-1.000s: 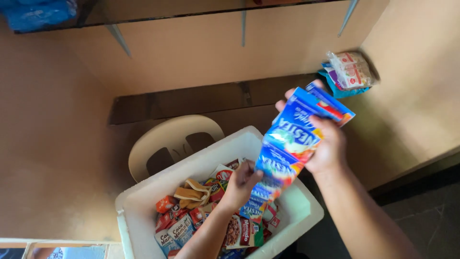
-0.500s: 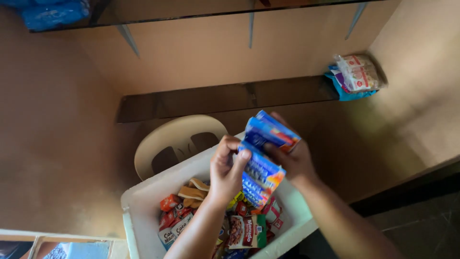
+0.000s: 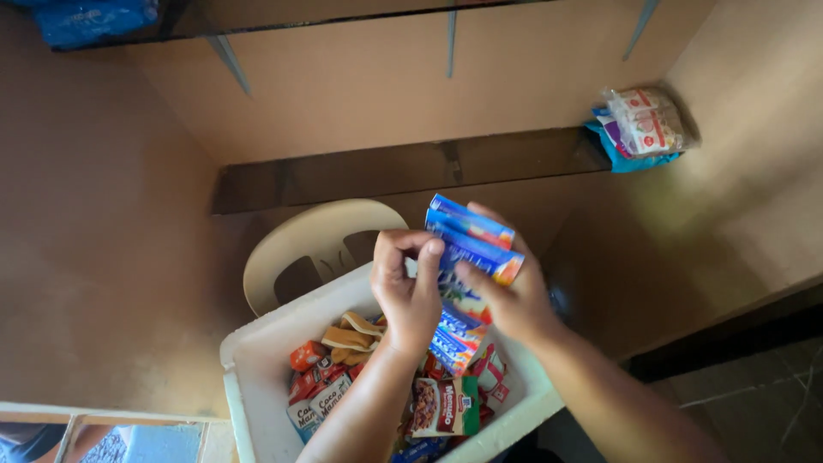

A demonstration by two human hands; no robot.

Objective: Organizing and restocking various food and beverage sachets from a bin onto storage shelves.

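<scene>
Both my hands hold a strip of blue sachet packets (image 3: 467,249) above a white foam box (image 3: 257,360). My left hand (image 3: 407,287) pinches the strip's left edge with its fingertips. From the other side, my right hand (image 3: 510,296) grips the folded top packets, thumb across the front. The lower part of the strip hangs down into the box, which is full of several small red, orange and brown food packets (image 3: 343,369).
A cream plastic chair (image 3: 313,244) stands under the box. A dark wooden shelf (image 3: 386,171) runs along the tan wall, with a bundle of packets (image 3: 643,124) at its right end. Blue packs (image 3: 94,19) sit on a higher shelf at top left.
My right hand has lowered the blue sachet strip from up high toward the box. My left hand came out of the box and took hold of the strip, which is now folded shorter.
</scene>
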